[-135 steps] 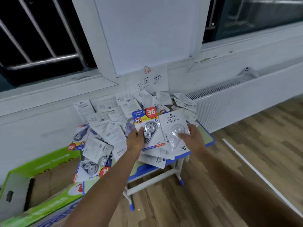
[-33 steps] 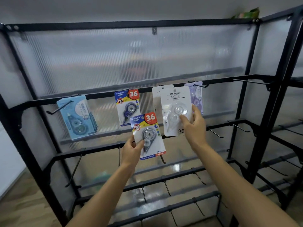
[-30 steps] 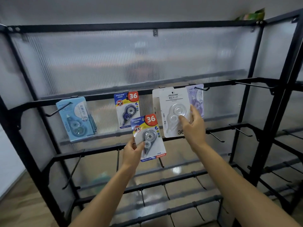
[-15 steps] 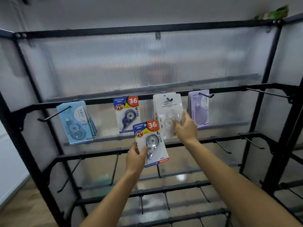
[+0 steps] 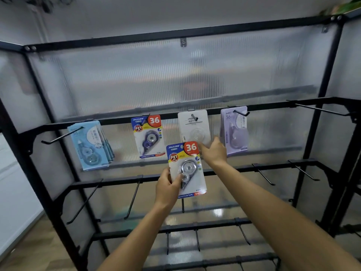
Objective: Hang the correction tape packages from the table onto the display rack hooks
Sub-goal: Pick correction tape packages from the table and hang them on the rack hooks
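On the top rail of the black display rack (image 5: 254,107), four groups of correction tape packages hung from hooks: a blue stack (image 5: 89,145) at the far left, several cards deep with the exact count unclear, one yellow-and-blue package (image 5: 148,136) marked 36, a white package (image 5: 193,127), and a lilac group (image 5: 234,132) to the right whose depth could not be told. A fifth package, the yellow-and-blue held package (image 5: 186,169) also marked 36, was off the rack, in front of and below the white one, its top corner overlapping the white card's lower edge.

The left hand (image 5: 169,187) gripped that held package by its lower left side, thumb pressed across the clear blister and fingers hidden behind the card. The right hand (image 5: 214,151) reached to the lower right of the white package, fingers stretched onto it; the hand and the held card covered the white card's bottom, so whether the fingers pinched it or merely touched it was hard to make out. The white card's hole sat on its hook (image 5: 194,116).

Lower rails carried bare hooks, several cut off at the frame's bottom and right edges. The ribbed translucent back panel (image 5: 156,79) blurred whatever lay behind it. No table was in sight.
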